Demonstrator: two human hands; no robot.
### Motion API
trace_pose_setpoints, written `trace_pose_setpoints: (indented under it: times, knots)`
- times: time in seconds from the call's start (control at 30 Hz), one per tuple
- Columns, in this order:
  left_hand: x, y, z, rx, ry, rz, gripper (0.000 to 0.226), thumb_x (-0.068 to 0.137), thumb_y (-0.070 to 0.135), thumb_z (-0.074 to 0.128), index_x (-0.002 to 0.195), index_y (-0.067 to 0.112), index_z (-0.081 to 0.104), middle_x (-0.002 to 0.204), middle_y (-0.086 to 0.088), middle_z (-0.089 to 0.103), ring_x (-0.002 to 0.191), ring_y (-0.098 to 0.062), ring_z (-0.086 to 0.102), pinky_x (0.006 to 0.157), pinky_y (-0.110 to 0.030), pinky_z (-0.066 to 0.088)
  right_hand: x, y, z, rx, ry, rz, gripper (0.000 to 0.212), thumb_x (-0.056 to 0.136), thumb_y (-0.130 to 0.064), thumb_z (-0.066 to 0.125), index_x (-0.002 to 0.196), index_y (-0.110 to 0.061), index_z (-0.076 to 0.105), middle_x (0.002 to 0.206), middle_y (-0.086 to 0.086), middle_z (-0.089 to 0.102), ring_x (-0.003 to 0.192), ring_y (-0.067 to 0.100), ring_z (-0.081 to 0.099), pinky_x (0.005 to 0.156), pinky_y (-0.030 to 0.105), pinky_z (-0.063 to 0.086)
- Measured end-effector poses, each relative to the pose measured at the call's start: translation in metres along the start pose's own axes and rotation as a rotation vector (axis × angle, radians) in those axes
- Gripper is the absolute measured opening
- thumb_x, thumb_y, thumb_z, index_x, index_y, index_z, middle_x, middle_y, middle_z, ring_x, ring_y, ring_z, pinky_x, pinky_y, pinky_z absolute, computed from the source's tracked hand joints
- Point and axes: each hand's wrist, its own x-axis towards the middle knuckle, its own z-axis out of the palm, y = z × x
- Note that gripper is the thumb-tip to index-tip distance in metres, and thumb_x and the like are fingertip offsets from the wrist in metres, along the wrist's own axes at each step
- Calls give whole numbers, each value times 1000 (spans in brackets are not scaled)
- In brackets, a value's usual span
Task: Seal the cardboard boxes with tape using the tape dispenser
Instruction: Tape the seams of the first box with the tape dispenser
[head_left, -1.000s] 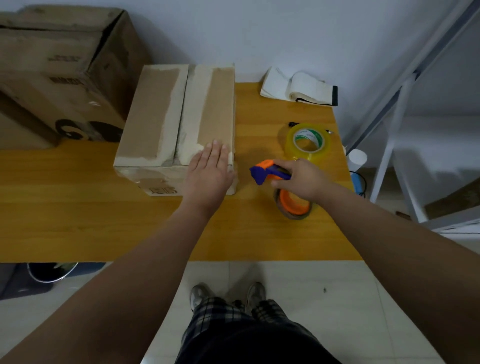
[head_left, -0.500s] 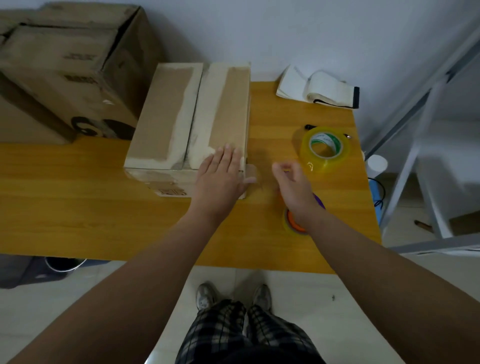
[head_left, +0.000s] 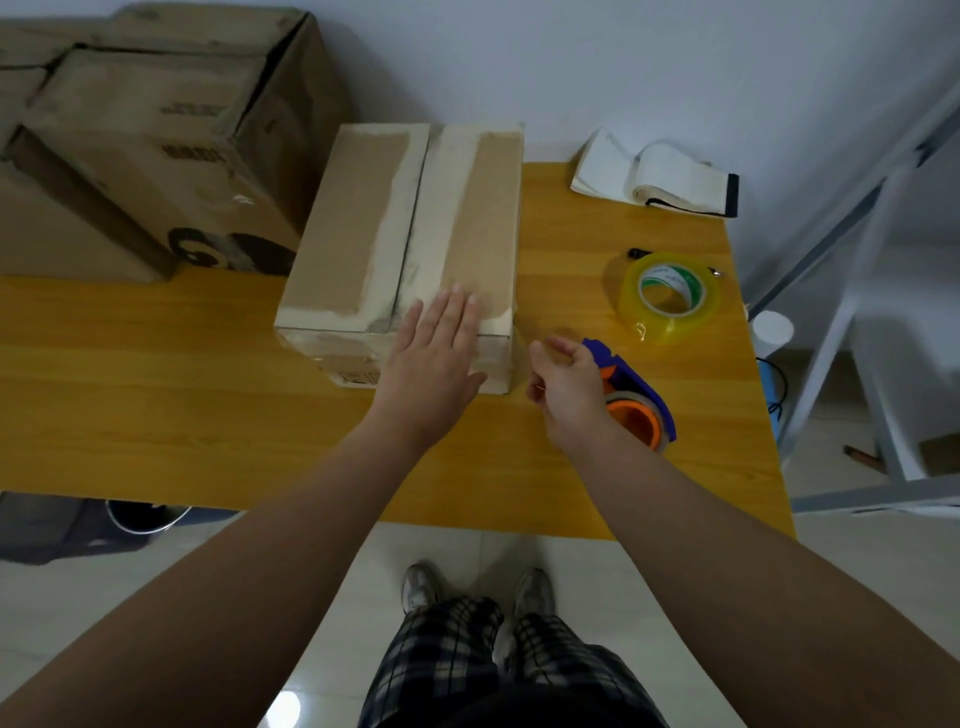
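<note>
A taped cardboard box (head_left: 363, 244) lies on the wooden table (head_left: 182, 405). My left hand (head_left: 434, 358) rests flat on the box's near right corner, fingers straight. An orange and blue tape dispenser (head_left: 631, 400) lies on the table just right of the box. My right hand (head_left: 563, 389) is in front of the dispenser and hides part of it. Its fingers are curled, with thumb and fingertips pinched together by the box's corner, apparently on a faint strip of clear tape.
A spare roll of clear tape (head_left: 670, 296) sits behind the dispenser. An open notebook (head_left: 654, 179) lies at the far right corner. Large cardboard boxes (head_left: 145, 145) stand at the far left. A metal frame (head_left: 852, 291) stands beside the table's right edge.
My right hand let go of the dispenser, which now lies on the table, then curled its fingers near the box's corner. My left hand stayed flat on the box.
</note>
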Motion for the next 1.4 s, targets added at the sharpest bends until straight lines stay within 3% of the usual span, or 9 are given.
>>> trace_pose_setpoints:
  times: [0.13, 0.33, 0.43, 0.5, 0.67, 0.83, 1.03, 1.2, 1.4]
  knots:
    - [-4, -6, 0, 18, -2, 13, 76, 97, 47, 34, 148, 8, -6, 158, -11, -3, 145, -23, -6, 116, -41, -8, -3, 11, 14, -43, 33, -29, 24, 92, -24, 60, 112, -22, 46, 92, 3, 60, 68, 13, 54, 66, 29, 47]
    - [-10, -11, 5, 9, -1, 24, 75, 98, 46, 33, 148, 7, -6, 158, -11, -4, 145, -22, -7, 116, -42, -8, -10, 16, 23, -20, 81, -2, 22, 91, -28, 62, 109, -24, 50, 96, 3, 61, 74, 13, 55, 64, 27, 48]
    - [-9, -12, 6, 6, 6, 34, 76, 97, 47, 33, 148, 6, -5, 158, -12, -2, 145, -22, -5, 116, -42, -8, -12, 13, 5, -209, 112, -124, 11, 90, -24, 62, 98, -29, 57, 98, -4, 61, 88, 12, 58, 76, 29, 51]
    - [-8, -13, 6, -6, 9, 38, 76, 97, 48, 34, 149, 7, -5, 158, -12, -1, 145, -22, -4, 116, -42, -9, -14, 5, -6, -282, 69, -256, 14, 91, -18, 61, 90, -32, 60, 93, -10, 62, 87, 10, 59, 72, 23, 51]
    - [-7, -17, 4, -17, 5, 57, 76, 97, 51, 29, 149, 9, -6, 158, -10, -2, 145, -20, -5, 114, -41, -11, -4, -28, -16, -1019, -150, -573, 7, 89, -20, 63, 92, -25, 60, 88, -9, 60, 81, 8, 55, 67, 21, 42]
    - [-6, -22, 3, -42, -10, 87, 77, 97, 50, 33, 148, 10, -8, 158, -8, -4, 145, -19, -6, 112, -39, -13, 7, -48, 2, -1511, -338, -662, 15, 89, -23, 62, 82, -23, 48, 87, -1, 56, 75, 16, 49, 61, 27, 34]
    - [-8, -20, 3, -80, -27, 70, 81, 95, 46, 40, 148, 11, -10, 158, -8, -7, 144, -19, -8, 113, -39, -12, 11, -34, 13, -1457, -267, -524, 10, 87, -20, 61, 91, -13, 66, 87, 4, 66, 79, 23, 59, 65, 32, 47]
    - [-7, -20, 3, -90, -26, 67, 81, 95, 46, 41, 148, 12, -9, 158, -7, -7, 144, -19, -8, 112, -39, -13, 8, -45, 12, -1389, -260, -600, 17, 83, -31, 68, 75, -17, 64, 69, -4, 59, 62, 14, 52, 50, 27, 33]
    - [-8, -21, 4, -90, -32, 74, 84, 94, 47, 43, 148, 13, -11, 158, -6, -8, 144, -19, -9, 111, -38, -14, 4, -34, 16, -1381, -212, -539, 14, 84, -34, 66, 80, -21, 65, 72, -3, 61, 69, 18, 57, 56, 30, 43]
